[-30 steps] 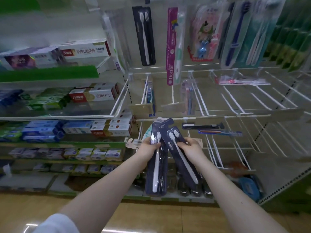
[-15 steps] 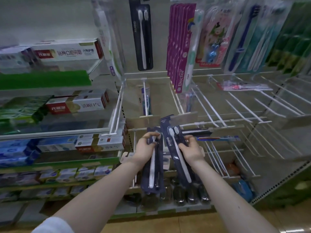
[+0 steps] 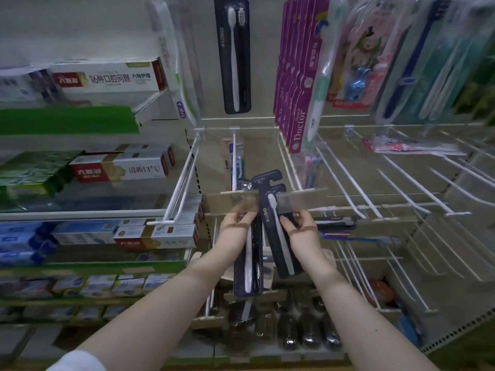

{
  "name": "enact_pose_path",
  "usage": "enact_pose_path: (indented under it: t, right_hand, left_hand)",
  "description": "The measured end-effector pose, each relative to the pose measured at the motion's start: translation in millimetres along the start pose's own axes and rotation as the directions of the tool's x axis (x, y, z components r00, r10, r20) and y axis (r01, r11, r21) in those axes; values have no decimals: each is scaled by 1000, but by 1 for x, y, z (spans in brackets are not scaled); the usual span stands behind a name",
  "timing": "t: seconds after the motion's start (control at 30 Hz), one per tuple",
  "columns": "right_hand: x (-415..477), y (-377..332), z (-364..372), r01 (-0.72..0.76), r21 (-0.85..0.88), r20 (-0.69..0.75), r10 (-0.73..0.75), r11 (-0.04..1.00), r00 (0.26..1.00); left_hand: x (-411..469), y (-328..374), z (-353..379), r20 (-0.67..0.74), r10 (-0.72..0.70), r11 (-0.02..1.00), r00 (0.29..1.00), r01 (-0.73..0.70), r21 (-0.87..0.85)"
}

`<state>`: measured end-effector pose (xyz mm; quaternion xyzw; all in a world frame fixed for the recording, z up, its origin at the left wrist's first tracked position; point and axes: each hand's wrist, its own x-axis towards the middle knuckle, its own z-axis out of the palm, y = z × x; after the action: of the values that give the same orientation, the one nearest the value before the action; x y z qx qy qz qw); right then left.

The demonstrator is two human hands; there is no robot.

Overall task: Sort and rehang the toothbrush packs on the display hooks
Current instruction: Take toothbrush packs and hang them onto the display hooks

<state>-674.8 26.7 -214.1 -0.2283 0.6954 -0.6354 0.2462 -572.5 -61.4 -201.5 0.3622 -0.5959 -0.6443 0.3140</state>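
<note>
Two flat, glossy navy packs are held: the hanging pack (image 3: 247, 266) is gripped by the left hand (image 3: 235, 226), the tilted pack (image 3: 267, 218) pinched by the right hand (image 3: 301, 232).

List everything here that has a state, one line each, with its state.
Left hand: grips the upright dark pack.
Right hand: grips the tilted AUBO pack.
Tilted AUBO pack: held in front of the rail, not seen on a hook.
Wall pack: hanging in the top row.
Purple Doctor packs: hanging, stacked in one row.
Left white hook: bare.
</note>
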Motion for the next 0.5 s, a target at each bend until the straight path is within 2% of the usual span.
enact_pose_path:
  t: [0.23, 0.5]
  right_hand:
    - [26, 8, 3, 61, -30, -45, -62, 998, 997]
    - [38, 14, -1, 52, 18, -56, -51, 998, 997]
  left_hand:
    - [14, -3, 9, -16, 192, 976, 981, -189, 107]
    - [19, -6, 15, -9, 280, 945, 960, -273, 182]
